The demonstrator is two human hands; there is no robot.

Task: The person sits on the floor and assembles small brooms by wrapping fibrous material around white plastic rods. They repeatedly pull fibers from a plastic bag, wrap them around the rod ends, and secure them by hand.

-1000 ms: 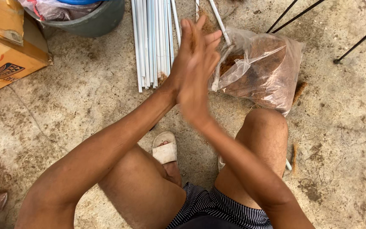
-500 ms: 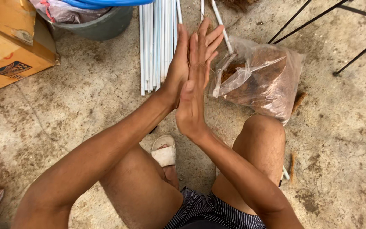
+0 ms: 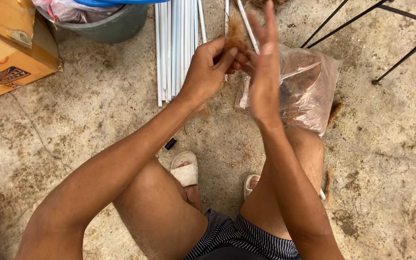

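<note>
Soft, even daylight fills the scene, with only a faint shadow beneath the legs, no glare, and slight blur on the raised fingers [image 3: 268, 21].

White rods [image 3: 174, 48] and plastic bag [image 3: 309, 82] flank bare floor [image 3: 97, 101].

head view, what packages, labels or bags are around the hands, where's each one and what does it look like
Cardboard box: top left corner on the concrete floor, boxy, orange-brown, with a small printed label in blue and dark tones on its side.
Clear plastic bag: just right of the right hand, crumpled, holding brown fibre.
Plastic bag in the grey tub: top edge, left of the white rods, greyish and crumpled.
No signs or screens in view.
</note>
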